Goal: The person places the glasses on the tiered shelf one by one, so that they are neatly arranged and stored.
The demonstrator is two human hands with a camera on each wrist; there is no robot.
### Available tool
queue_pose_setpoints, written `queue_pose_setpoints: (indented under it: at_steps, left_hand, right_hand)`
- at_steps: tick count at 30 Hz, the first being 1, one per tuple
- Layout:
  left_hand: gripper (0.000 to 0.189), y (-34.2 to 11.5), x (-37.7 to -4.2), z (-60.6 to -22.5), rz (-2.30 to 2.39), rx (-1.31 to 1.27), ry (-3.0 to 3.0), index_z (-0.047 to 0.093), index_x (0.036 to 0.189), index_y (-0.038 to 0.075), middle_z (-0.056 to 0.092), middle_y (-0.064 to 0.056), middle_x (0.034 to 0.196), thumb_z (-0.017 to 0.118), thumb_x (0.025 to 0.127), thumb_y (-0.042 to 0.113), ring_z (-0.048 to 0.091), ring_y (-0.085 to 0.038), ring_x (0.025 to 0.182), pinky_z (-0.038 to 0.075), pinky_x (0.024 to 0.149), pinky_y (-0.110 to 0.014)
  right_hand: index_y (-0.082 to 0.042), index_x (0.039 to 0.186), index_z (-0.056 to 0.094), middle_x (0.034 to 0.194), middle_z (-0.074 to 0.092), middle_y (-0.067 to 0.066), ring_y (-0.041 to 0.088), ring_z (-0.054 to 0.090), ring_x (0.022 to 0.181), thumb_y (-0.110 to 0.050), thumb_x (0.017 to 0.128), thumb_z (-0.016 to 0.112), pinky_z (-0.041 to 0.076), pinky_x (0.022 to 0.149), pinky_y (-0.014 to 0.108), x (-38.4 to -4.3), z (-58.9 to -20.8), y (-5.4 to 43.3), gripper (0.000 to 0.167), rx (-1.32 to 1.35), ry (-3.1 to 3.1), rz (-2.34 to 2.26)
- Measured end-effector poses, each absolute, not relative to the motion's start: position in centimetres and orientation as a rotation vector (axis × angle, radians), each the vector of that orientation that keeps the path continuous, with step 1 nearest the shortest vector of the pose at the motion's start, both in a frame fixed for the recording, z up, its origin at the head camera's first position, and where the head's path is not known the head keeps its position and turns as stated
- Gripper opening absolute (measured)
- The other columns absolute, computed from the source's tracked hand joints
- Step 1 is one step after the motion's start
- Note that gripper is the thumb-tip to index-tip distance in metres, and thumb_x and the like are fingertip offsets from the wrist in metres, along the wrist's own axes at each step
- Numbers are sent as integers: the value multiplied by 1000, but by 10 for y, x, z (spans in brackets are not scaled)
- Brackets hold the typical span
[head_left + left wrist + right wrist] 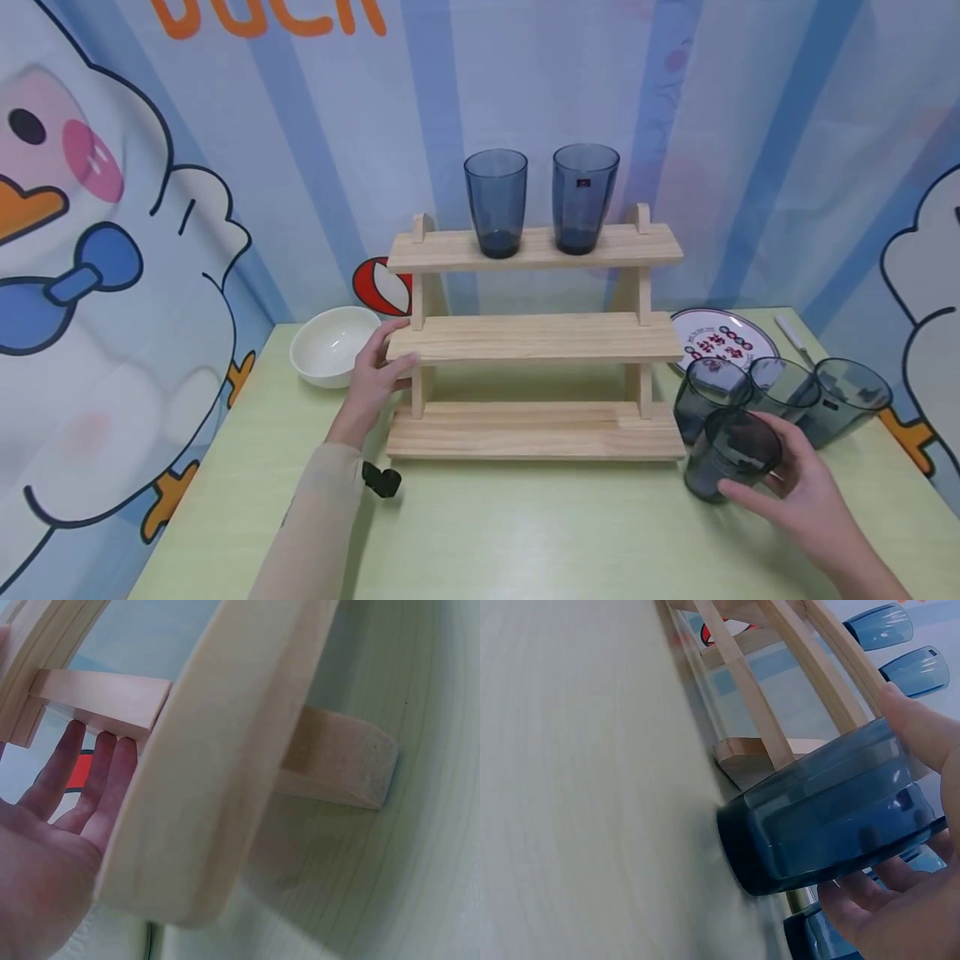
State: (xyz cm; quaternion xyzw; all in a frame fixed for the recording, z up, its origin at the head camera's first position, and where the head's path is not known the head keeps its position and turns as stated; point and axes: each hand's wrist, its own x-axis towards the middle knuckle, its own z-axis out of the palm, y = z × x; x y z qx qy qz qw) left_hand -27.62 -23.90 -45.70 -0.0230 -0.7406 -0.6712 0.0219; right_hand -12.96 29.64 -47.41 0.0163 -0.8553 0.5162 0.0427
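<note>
A three-tier wooden display stand (532, 337) stands mid-table. My left hand (372, 379) grips its left end at the middle shelf, the thumb at the front edge. In the left wrist view, the fingers (97, 769) reach in behind a shelf, touching the wooden upright (112, 701). My right hand (810, 487) holds a blue-grey drinking glass (825, 817) around its side, thumb and fingers on opposite sides. The glass is near the stand's front right corner, its base close over the table. Two similar glasses, a left one (497, 200) and a right one (583, 196), stand upright on the top shelf.
Three more glasses (847, 400) cluster right of the stand, just beyond the right hand. Behind them lie a patterned plate (723, 333) and a white-handled utensil (791, 335). A white bowl (330, 346) sits left of the stand. A cartoon-printed curtain (315, 150) hangs behind the table.
</note>
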Motion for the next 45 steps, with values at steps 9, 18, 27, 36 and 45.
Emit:
queue_pose_setpoints:
  at_steps: [9, 18, 27, 36, 45]
  left_hand:
    - [56, -239, -275, -456, -2075, -80, -2285, 51, 152, 29, 53, -13, 151, 69, 100, 18, 60, -36, 122, 58, 96, -57]
    - [57, -240, -276, -458, -2088, -122, -2280, 49, 154, 25, 52, -16, 151, 69, 101, 15, 60, -37, 122, 57, 97, -58]
    - [57, -240, -276, -458, -2095, -122, -2280, 49, 153, 26, 52, -14, 152, 69, 101, 16, 59, -37, 122, 57, 98, -58]
    - [57, -240, -276, -458, -2094, -126, -2277, 48, 154, 25, 52, -16, 151, 68, 102, 15, 60, -37, 122, 57, 98, -59]
    - [56, -240, -276, -459, -2095, -119, -2267, 51, 152, 27, 54, -15, 148, 70, 100, 16, 60, -37, 122, 58, 95, -58]
  right_hand:
    - [-22, 160, 34, 145, 43, 2, -8, 51, 119, -1, 89, 82, 53, 87, 10, -130, -477, 295, 88, 79, -2470, 1766]
    - [-24, 159, 35, 145, 45, 6, -8, 48, 119, -11, 87, 87, 54, 86, 10, -128, -476, 294, 89, -25, -2533, 1676]
    - [-26, 161, 34, 147, 45, 13, -7, 49, 117, -19, 88, 87, 56, 83, 13, -122, -475, 295, 91, -77, -2579, 1609]
    - [-20, 158, 41, 133, 57, -12, -6, 59, 114, 3, 85, 85, 60, 78, 18, -117, -459, 298, 89, 56, -2411, 1739]
    - [-11, 156, 44, 135, 60, -6, 1, 60, 117, 19, 79, 80, 62, 73, 21, -117, -435, 283, 90, 195, -2207, 1894]
